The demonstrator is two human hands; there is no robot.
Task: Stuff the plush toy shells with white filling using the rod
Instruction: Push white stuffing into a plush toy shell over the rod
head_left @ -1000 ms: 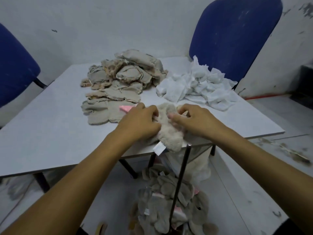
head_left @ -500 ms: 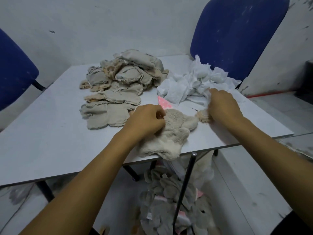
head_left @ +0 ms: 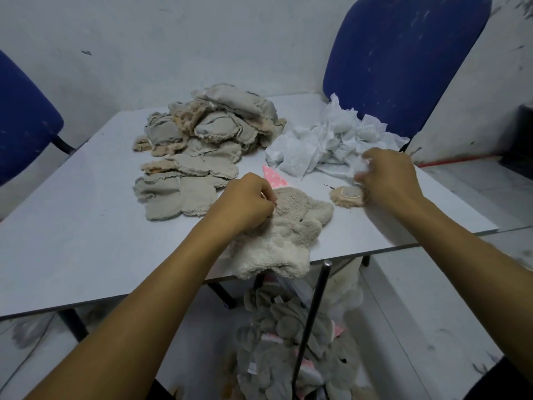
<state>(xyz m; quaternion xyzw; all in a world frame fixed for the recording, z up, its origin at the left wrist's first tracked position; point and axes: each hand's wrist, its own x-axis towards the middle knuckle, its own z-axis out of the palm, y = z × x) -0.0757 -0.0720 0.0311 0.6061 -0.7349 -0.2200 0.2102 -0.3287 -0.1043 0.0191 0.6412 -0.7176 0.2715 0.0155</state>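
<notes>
Under the left hand's fingers [head_left: 266, 197], the plush shell [head_left: 288, 235].

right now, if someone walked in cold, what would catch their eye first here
Probably the two hands at the table's near edge: the left hand grips a fluffy cream plush toy shell that overhangs the edge, while the right hand pinches a tuft from the white filling pile. Behind them sits a heap of flat grey-beige shells, and a dark rod leans below the edge.

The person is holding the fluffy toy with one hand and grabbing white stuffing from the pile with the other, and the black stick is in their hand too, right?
Not quite. The rod is in neither hand; the head view shows it standing below the table's edge. The left hand holds the plush toy, and the right hand grabs white filling.
</notes>
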